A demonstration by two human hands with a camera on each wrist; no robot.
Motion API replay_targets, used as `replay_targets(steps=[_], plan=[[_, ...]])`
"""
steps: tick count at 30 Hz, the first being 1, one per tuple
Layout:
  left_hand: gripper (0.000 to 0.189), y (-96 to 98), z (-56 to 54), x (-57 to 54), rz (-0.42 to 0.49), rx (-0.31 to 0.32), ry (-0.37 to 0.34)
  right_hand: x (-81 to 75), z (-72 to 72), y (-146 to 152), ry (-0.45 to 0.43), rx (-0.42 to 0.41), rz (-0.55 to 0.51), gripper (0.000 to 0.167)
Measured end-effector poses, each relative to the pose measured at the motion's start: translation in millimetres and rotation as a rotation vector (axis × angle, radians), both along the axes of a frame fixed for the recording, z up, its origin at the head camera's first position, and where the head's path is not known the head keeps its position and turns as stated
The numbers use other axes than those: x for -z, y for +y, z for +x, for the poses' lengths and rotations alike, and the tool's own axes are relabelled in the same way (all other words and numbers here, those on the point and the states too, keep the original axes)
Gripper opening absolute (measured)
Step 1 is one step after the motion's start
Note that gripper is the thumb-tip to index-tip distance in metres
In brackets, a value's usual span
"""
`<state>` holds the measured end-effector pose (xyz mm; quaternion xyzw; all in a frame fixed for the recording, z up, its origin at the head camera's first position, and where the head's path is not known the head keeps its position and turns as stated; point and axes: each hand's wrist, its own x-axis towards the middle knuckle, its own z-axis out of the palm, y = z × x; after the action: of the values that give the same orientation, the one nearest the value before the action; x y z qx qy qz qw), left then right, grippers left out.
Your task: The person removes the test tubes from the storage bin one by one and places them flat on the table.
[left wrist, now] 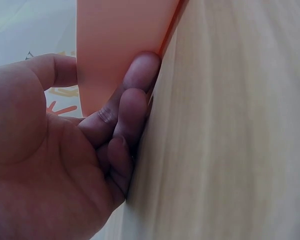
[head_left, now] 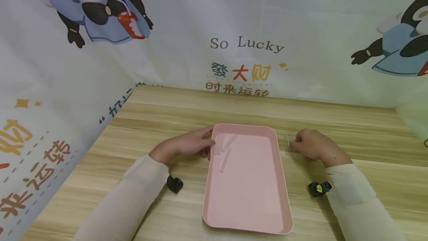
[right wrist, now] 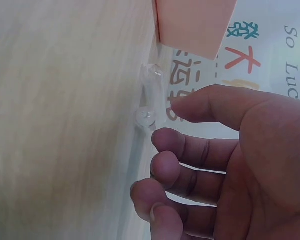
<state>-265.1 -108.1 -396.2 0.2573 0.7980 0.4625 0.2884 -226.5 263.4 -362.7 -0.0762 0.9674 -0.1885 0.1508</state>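
A pink rectangular tray (head_left: 247,192) has several clear tubes (head_left: 225,160) lying in its upper left part. On its left side my left hand (head_left: 188,142) grips the wall, thumb at the rim and curled fingers (left wrist: 132,107) low against the outside, near the tabletop. Right of the tray, more clear tubes (head_left: 286,145) lie on the table. My right hand (head_left: 311,144) is beside them with bent fingers. In the right wrist view, a gap shows between thumb and index finger, and the rounded end of one tube (right wrist: 146,118) is just beyond the fingertips.
Under everything is a wood-grain table (head_left: 167,111). A white printed curtain (head_left: 180,29) with cartoon figures and lettering rises along its back and left edges. Small black devices (head_left: 174,183) are at both wrists, close over the tabletop.
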Motion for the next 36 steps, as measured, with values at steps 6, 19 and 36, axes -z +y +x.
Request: replay_targets(steps=[6, 19, 36], plan=[[0.053, 0.1, -0.4, -0.5, -0.005, 0.004, 0.000, -1.0, 0.0, 0, 0.007, -0.013, -0.008, 0.031], [0.054, 0.1, -0.3, 2.0, -0.009, -0.011, -0.003, -6.0, 4.5, -7, 0.062, -0.058, -0.011, 0.028], [0.052, -2.0, -0.3, 1.7, -0.009, -0.006, 0.015, -14.5, 9.8, -20, 0.165, -0.057, -0.069, 0.026]])
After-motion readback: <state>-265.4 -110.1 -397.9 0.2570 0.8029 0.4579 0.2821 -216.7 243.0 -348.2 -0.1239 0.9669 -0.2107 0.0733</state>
